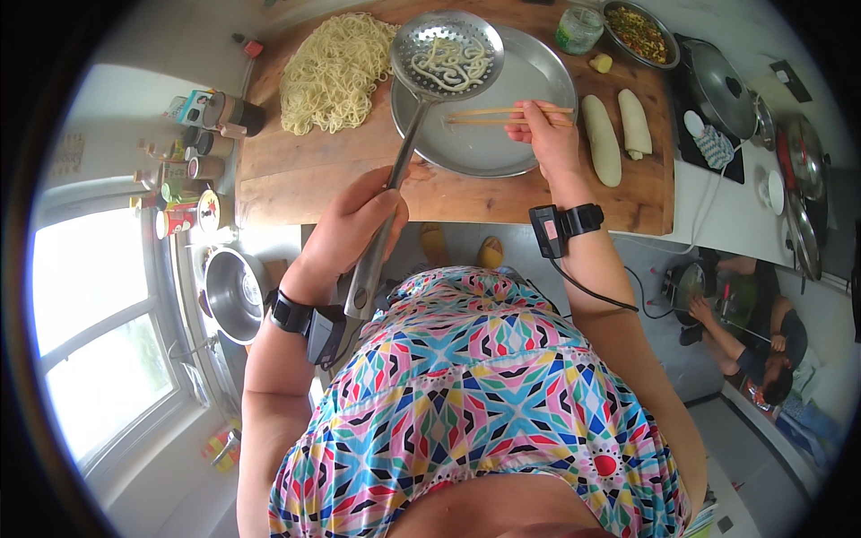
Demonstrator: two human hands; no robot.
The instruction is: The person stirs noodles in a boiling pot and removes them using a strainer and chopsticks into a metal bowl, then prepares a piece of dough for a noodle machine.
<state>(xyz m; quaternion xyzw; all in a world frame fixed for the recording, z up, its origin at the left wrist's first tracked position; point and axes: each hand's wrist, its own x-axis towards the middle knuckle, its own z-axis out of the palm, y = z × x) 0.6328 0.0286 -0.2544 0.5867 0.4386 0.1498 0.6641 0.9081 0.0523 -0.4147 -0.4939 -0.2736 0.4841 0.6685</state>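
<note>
My left hand [366,218] grips the handle of a perforated metal skimmer [422,121], whose round bowl is over the upper left part of a wide metal pan [498,151]. Several noodles [451,64] lie in the bowl. My right hand [548,131] holds a pair of wooden chopsticks [484,117], their tips pointing left over the pan, below the skimmer bowl. A big heap of noodles [336,74] rests on the wooden board [323,178] left of the pan. Two pale dough rolls [602,141] lie to the right of my right hand.
A glass jar [580,30], a bowl of chopped food [635,33] and a lidded dark pan [720,84] stand at the upper right. Jars [205,168] line the left side, above a metal basin [235,296]. Another person [760,336] is low at the right.
</note>
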